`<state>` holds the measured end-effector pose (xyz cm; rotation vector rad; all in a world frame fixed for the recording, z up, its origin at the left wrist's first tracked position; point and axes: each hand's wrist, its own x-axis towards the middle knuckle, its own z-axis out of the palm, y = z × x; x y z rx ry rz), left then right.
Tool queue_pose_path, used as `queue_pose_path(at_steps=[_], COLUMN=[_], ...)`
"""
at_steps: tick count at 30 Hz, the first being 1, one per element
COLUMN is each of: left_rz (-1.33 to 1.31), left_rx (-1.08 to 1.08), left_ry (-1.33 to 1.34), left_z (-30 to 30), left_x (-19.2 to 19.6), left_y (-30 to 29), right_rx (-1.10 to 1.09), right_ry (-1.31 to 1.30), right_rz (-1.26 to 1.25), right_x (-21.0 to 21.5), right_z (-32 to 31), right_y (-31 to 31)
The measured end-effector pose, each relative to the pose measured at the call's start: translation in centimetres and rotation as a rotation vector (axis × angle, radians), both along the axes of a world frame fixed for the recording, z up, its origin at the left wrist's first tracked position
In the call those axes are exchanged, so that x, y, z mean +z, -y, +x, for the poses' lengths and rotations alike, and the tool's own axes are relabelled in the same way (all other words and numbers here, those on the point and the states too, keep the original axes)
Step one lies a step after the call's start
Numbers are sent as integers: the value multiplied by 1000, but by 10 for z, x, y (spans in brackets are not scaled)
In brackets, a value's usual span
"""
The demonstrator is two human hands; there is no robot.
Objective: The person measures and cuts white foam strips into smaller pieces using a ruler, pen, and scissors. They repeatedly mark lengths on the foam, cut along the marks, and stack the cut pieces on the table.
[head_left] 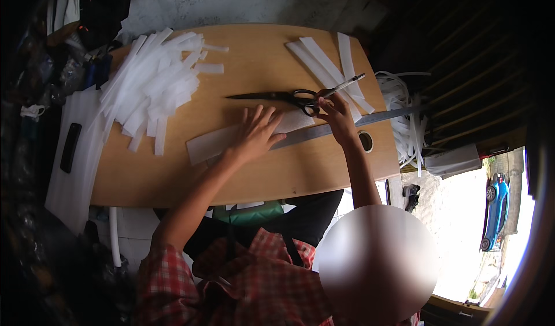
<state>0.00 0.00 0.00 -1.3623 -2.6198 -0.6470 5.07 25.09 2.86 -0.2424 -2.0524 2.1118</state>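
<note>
Left hand (257,130): laid on a white strip (209,143), fingers spread, grip released. Strip lies across the middle of the brown desk (248,60), slanting from near left to far right.

Right hand (336,115): to the right of the left one, grip closed on a pale pen (350,82) pointing far right; contact with the scissors cannot be told.

Scissors (289,97), one pair, black: on the far side of the strip, blades toward the left, handle loops just beside the right hand.

Ruler (309,134), grey, long: along the near side of the strip, running past the right edge of the desk.

Cut strips (156,86), white, many: heaped at far left.

Longer strips (322,63), white, several: far right.

Narrow strips (399,103), white: a tangle beyond the desk's right edge.
</note>
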Motion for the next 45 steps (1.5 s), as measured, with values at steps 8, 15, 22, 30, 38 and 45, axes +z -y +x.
queue_pose_path(at_steps=[8, 15, 22, 30, 38, 45], left_rz=[99, 233, 395, 513, 384, 356], left_rx=[285, 274, 119, 287, 284, 320], left_ry=[-41, 27, 191, 262, 139, 135], left_z=[50, 68, 61, 30, 33, 27], left_x=[15, -3, -6, -5, 7, -1], left_y=[87, 102, 81, 133, 135, 148], right_rx=[-43, -163, 45, 23, 79, 128], right_ry=[-72, -184, -156, -87, -88, -77], right_rz=[83, 170, 22, 127, 293, 279], right_x=[-6, -9, -11, -23, -13, -9], right_z=[-10, -22, 8, 2, 2, 7], right_y=[2, 29, 87, 86, 95, 100])
